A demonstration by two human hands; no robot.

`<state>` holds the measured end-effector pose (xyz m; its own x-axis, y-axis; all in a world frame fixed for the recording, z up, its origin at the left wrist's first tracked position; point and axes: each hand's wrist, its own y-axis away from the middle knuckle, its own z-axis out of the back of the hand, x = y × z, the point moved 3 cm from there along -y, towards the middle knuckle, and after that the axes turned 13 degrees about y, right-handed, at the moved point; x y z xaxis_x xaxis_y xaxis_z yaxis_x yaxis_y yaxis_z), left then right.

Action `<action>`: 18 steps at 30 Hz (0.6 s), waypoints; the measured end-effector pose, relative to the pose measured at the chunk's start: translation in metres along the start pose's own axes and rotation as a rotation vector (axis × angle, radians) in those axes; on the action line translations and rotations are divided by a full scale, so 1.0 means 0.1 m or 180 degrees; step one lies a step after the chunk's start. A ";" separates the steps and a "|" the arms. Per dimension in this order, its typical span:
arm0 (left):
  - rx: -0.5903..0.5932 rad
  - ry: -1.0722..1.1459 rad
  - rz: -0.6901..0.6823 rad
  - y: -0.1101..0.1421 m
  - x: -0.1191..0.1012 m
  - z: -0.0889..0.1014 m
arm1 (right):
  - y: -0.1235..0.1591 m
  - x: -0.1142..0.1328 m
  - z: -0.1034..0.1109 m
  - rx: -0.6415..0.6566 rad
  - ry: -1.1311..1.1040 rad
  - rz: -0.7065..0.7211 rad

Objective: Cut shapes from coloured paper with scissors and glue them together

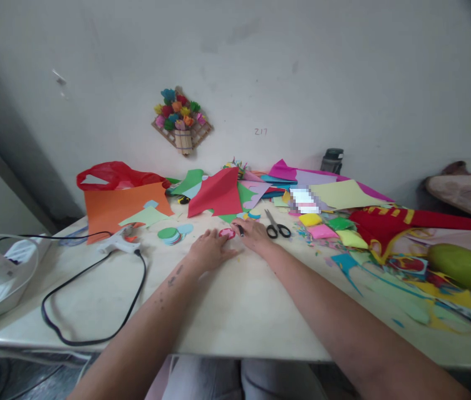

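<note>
From my end I see a pale surface with an orange sheet [124,203] at far left and a smaller red sheet [218,194] beyond my hands. My left hand [210,250] lies flat, fingers extended; my right hand [254,233] is curled closed. A white glue gun [118,241] sits left, black-handled scissors [277,229] just right, green paper discs [168,234] nearer left. My right grips what looks like a dark pen [241,229]; a small red-and-white disc [230,234] lies between my hands, at my left fingertips.
</note>
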<state>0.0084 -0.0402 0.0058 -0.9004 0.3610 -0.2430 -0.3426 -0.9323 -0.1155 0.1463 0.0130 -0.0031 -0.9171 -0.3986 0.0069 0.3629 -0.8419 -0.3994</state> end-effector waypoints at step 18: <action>0.0064 -0.0375 0.0092 0.01 0.00 0.03 | -0.02 -0.02 -0.05 -0.0153 -0.0239 -0.0152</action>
<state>0.0077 -0.0415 0.0086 -0.9348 0.3301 -0.1310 -0.3203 -0.9430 -0.0905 0.1468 0.0174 -0.0065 -0.9176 -0.3861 0.0949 0.3091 -0.8429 -0.4404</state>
